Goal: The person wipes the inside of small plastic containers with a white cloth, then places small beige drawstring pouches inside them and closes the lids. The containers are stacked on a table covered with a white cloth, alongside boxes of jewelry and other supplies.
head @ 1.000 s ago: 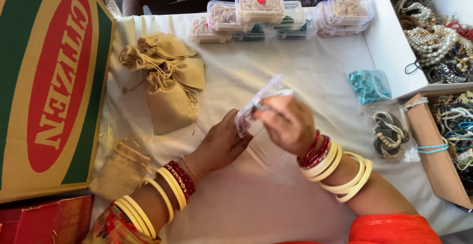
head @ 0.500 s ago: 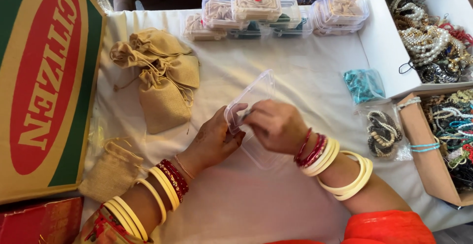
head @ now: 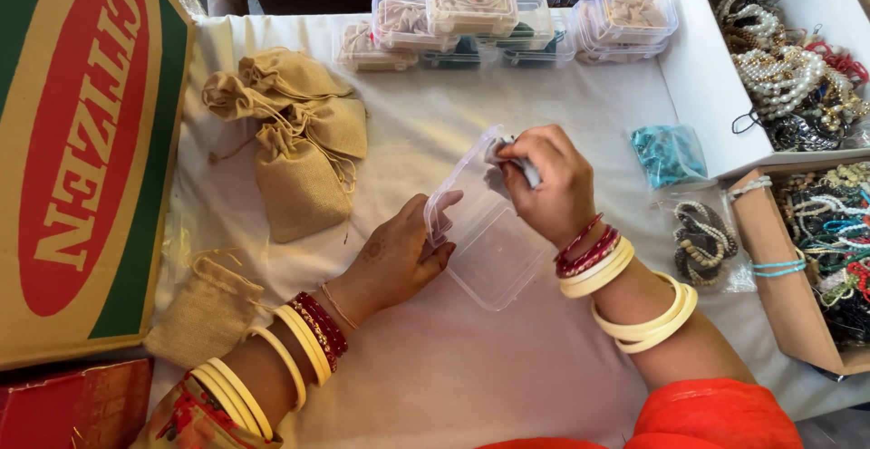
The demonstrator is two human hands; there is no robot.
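Note:
A small clear plastic box [head: 489, 250] lies open on the white cloth in the middle of the table. My left hand [head: 399, 254] holds its raised lid at the left edge, thumb against the plastic. My right hand [head: 544, 182] is closed on a small pale item, a folded bit of something grey-white, right above the box's far end. What the item is cannot be made out. Both wrists wear yellow and red bangles.
Burlap pouches [head: 299, 141] lie left of centre, another [head: 204, 308] nearer me. A big printed carton [head: 82, 159] fills the left. Stacked clear boxes [head: 471, 14] line the far edge. Bagged jewellery [head: 702, 236], a white box [head: 716, 77] and a brown box [head: 770, 259] of beads sit right.
The clear item held up between both hands is now down on the cloth as an open box. My right hand shifted to its far end, my left to its lid.

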